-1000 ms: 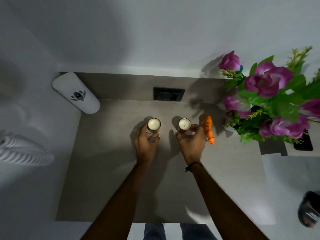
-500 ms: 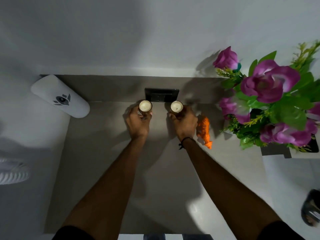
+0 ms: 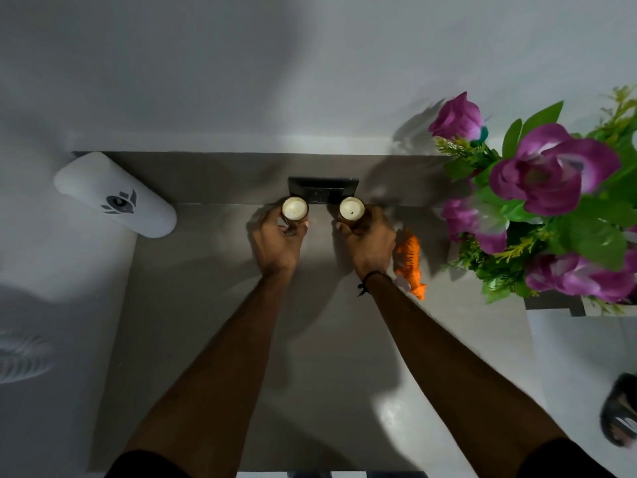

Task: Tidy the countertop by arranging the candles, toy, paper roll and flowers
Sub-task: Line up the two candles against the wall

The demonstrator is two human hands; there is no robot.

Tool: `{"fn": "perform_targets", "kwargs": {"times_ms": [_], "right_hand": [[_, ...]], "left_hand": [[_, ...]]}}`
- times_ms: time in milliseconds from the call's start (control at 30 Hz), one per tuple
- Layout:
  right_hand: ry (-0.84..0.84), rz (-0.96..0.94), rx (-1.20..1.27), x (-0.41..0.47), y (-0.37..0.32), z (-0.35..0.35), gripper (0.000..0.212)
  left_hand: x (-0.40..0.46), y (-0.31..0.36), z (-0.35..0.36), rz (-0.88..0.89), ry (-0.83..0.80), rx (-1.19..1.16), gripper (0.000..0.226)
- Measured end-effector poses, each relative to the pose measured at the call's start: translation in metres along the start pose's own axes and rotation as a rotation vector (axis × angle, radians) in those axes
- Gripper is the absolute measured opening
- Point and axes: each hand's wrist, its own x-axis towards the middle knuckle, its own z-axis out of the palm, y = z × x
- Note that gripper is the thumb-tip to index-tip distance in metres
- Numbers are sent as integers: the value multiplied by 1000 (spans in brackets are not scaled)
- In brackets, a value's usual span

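Two candles are held upright at the back of the surface (image 3: 213,339), just in front of the black wall socket (image 3: 323,190), which serves here as the landmark. The left candle (image 3: 294,208) stands below the left end of the socket and the right candle (image 3: 351,208) below its right end, so that they are set side by side with a small gap between them. Each long axis is vertical, and the wax tops with their wicks are seen from above.

The left hand (image 3: 275,241) is closed around the left candle, and the right hand (image 3: 370,239) around the right one; the fingers are wrapped on the glass sides from the near side. Whether the candle bottoms already touch the surface cannot be told.

Each candle lies directly ahead of its own hand, toward the socket, so it is judged that the coming move is only a release and a straight pull back of both hands.

To the right of the socket and nearer to the person, an orange toy tiger (image 3: 410,262) is lying just beside the right wrist; the right hand is clearly the nearer one for it. Further right the purple flowers (image 3: 551,188) are standing. Far to the left of the socket, a white paper roll (image 3: 113,194) is lying on its side in the corner.
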Motion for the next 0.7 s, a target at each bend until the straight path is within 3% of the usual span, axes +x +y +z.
{"fn": "perform_targets", "kwargs": {"times_ms": [200, 300, 400, 500, 700], "right_hand": [[-23, 4, -26, 2, -1, -4, 63], [-13, 1, -68, -6, 0, -12, 49], [29, -71, -99, -33, 3, -40, 33], [107, -174, -194, -47, 15, -65, 30], [200, -8, -322, -47, 45, -94, 39]], "left_hand": [[1, -3, 5, -61, -52, -17, 72], [-15, -12, 5, -108, -85, 111, 90], [-68, -22, -2, 45, -86, 317, 86], [-124, -38, 0, 193, -163, 472, 85], [-170, -64, 5, 358, -246, 630, 88]]}}
